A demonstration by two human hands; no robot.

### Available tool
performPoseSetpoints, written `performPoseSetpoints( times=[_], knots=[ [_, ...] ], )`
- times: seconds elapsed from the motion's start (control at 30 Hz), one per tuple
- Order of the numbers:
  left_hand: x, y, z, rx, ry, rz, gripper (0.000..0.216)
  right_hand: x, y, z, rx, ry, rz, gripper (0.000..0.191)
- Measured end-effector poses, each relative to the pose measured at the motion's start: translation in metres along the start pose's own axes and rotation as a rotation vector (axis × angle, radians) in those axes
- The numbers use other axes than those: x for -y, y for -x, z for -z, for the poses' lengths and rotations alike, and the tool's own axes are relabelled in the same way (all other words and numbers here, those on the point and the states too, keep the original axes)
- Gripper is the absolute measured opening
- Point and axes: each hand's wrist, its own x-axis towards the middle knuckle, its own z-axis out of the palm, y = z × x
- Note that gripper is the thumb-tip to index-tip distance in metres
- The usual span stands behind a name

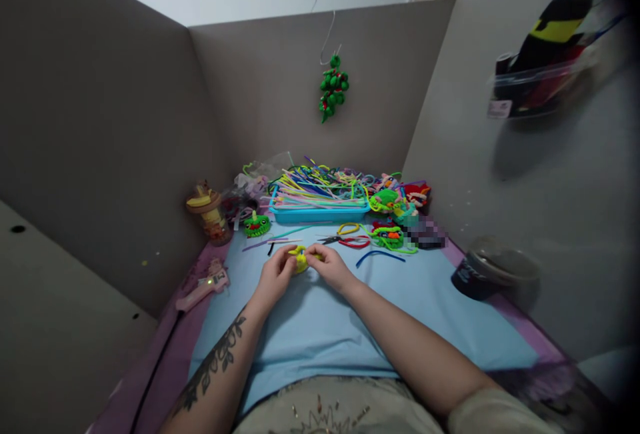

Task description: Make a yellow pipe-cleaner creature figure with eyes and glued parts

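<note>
Between my hands, above the blue cloth [320, 327], is a small rounded yellow piece [301, 262] that looks made of fuzzy pipe cleaner. My left hand [277, 273] grips its left side with bent fingers. On the other side my right hand [331, 267] pinches it between thumb and fingers. A tiny blue spot shows near its top; my fingers hide part of the piece. Just beyond lie red-handled pliers [354, 242], a yellow loop-shaped tool handle [349, 228] and a bent dark-blue pipe cleaner [381, 254].
A blue tray [320, 215] heaped with pipe cleaners stands at the back. Green fuzzy figures [257, 225] sit on both sides. A glue gun [207, 287] and a decorated cup [209, 217] are left, a dark tub [477, 274] right. Grey panels [310, 94] enclose three sides.
</note>
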Motion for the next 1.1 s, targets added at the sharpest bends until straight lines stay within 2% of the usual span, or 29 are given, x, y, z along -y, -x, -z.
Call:
performPoseSetpoints(
  times=[0.17,0.3,0.47,0.8,0.93,1.03,1.1],
  knots=[
    [-0.003,-0.003,0.001,0.089,0.17,0.116,0.027,0.003,0.001,0.0,-0.082,0.165,0.12,0.008],
    [-0.004,-0.004,0.003,0.054,0.201,0.143,0.028,0.006,0.002,0.001,-0.072,0.26,0.181,0.007],
    [-0.002,-0.004,0.004,-0.028,0.131,0.119,0.023,0.002,0.001,0.002,-0.015,0.308,0.145,0.012],
    [-0.009,-0.003,0.004,-0.097,0.02,0.08,0.014,-0.002,0.002,0.002,0.049,0.32,0.088,0.03],
    [-0.012,-0.002,0.005,-0.115,-0.037,0.051,0.014,0.0,0.003,0.0,0.039,0.223,0.07,0.016],
    [-0.012,-0.002,0.005,-0.115,-0.058,0.061,0.017,0.003,0.003,-0.001,0.005,0.178,0.085,0.022],
    [-0.011,-0.001,0.005,-0.106,-0.062,0.076,0.018,0.004,0.003,-0.001,-0.012,0.197,0.088,0.017]
  ],
)
